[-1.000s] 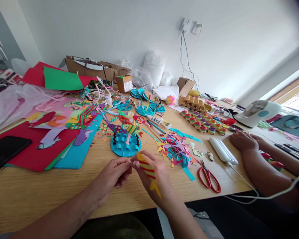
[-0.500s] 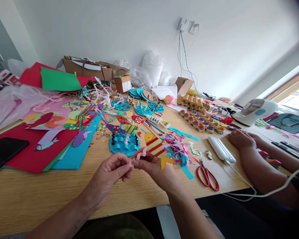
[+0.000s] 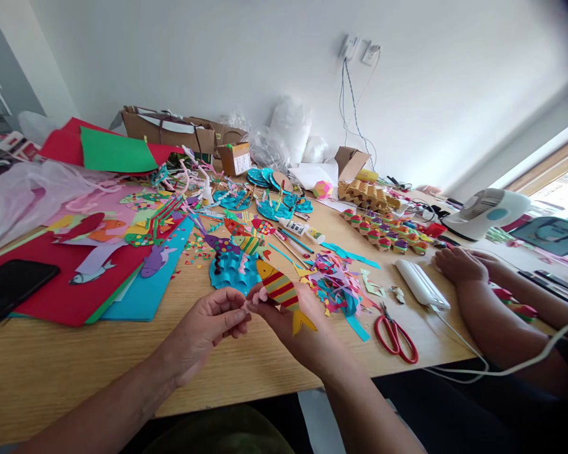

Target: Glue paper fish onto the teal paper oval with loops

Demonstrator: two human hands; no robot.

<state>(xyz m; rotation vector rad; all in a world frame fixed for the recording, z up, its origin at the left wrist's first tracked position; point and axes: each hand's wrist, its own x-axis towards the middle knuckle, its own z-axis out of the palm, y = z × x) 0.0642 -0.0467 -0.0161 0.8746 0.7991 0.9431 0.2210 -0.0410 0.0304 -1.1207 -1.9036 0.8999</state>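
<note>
Near the table's front edge, my left hand (image 3: 220, 318) pinches the end of a pink pipe cleaner (image 3: 260, 295). Beside it, touching fingertips, my right hand (image 3: 288, 315) grips the same curled pipe cleaner. A yellow paper fish (image 3: 279, 287) with red stripes lies over the back of my right hand, its tail pointing down; how it is attached is hidden. Just behind my hands sits a blue bumpy base (image 3: 234, 271) with paper fish on pipe-cleaner stems, one a purple dotted fish (image 3: 222, 244).
Red scissors (image 3: 396, 337), a white power bank (image 3: 422, 285) and paper scraps (image 3: 338, 284) lie to the right, by another person's hands (image 3: 461, 265). On the left are coloured sheets (image 3: 76, 296) and a black phone (image 3: 16, 290). Glue bottles (image 3: 293, 227) lie farther back.
The striped fish has shifted left and tilted lower with my right hand, now covering part of the blue base. Less of the pink pipe cleaner shows.
</note>
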